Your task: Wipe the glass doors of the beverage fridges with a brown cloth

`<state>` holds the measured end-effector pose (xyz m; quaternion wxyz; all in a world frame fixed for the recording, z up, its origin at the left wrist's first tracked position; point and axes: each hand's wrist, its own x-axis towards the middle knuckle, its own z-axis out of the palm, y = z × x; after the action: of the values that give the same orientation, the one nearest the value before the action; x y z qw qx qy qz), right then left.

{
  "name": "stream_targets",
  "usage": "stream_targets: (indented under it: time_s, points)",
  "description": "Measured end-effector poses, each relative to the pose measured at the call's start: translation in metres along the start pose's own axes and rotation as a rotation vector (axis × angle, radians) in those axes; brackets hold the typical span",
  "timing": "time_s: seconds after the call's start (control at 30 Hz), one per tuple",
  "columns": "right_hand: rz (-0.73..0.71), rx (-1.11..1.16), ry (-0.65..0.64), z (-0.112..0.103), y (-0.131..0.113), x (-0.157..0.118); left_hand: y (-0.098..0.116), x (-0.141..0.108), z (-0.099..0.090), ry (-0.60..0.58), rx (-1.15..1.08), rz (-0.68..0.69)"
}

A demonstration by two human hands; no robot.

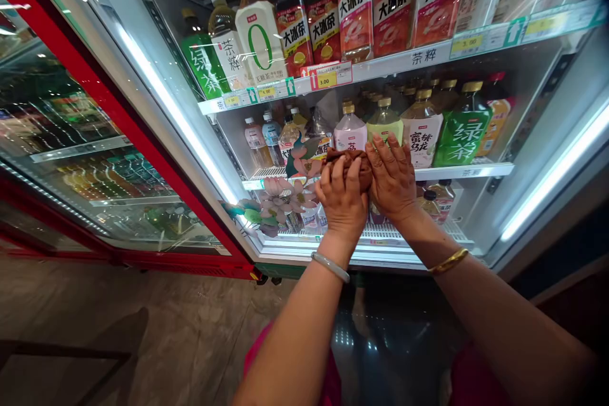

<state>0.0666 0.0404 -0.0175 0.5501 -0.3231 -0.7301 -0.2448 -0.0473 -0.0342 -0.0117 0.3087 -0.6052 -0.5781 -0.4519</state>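
Observation:
A crumpled brown cloth [365,172] is bunched under my left hand [343,200], whose fingers are curled over it. My right hand [392,177] lies flat beside it with fingers stretched out, its thumb side touching the cloth's right edge. Both hands are up against the glass front of a lit drinks cooler. On that glass, left of my hands, is a pink and green flower decal [280,198]. Behind it, a pink-labelled bottle [351,130] and a yellow-green bottle [384,117] stand just above my fingers. A pale bangle circles my left wrist, a gold one my right.
Tea bottles [257,32] line the upper shelf [390,68], which carries price tags. More bottles [464,127] stand on the shelf below. A red-framed cooler [157,146] adjoins on the left, above a grey-brown floor [190,323].

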Motion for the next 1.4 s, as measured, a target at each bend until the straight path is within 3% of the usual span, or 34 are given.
stream_targets:
  time_s: [0.13,0.2,0.4,0.47,0.7,0.77,0.93,1.03,1.2,1.3,1.4]
  points:
    - [0.006,-0.034,-0.048,-0.009,0.005,0.010,-0.010,0.036,-0.018,0.116,-0.016,-0.158]
    - [0.038,-0.068,-0.008,-0.015,0.011,0.017,-0.011,0.046,-0.021,0.157,-0.007,-0.235]
    - [0.098,-0.147,0.074,-0.019,0.033,0.025,0.004,0.012,0.009,0.088,0.028,-0.104]
    - [0.093,-0.161,0.089,-0.015,0.034,0.023,0.004,0.012,0.012,0.085,0.014,-0.061]
    - [0.062,-0.218,0.124,-0.012,0.030,0.022,0.007,0.073,-0.008,0.245,0.000,-0.142]
    - [0.080,-0.218,0.103,-0.012,0.029,0.022,0.013,0.065,0.002,0.254,-0.002,-0.103]
    - [0.122,-0.185,0.100,-0.012,0.029,0.022,0.018,0.019,0.036,0.190,-0.029,0.076]
    - [0.135,-0.166,0.103,-0.013,0.028,0.023,0.016,0.030,0.027,0.228,-0.017,0.077]
    - [0.116,-0.153,0.089,-0.014,0.028,0.023,0.010,0.069,0.003,0.335,-0.030,-0.111]
    - [0.113,-0.166,0.102,-0.013,0.028,0.023,0.015,0.055,0.013,0.310,-0.035,-0.109]
    - [0.108,-0.176,0.108,-0.015,0.028,0.024,0.026,0.029,0.027,0.280,-0.030,-0.017]
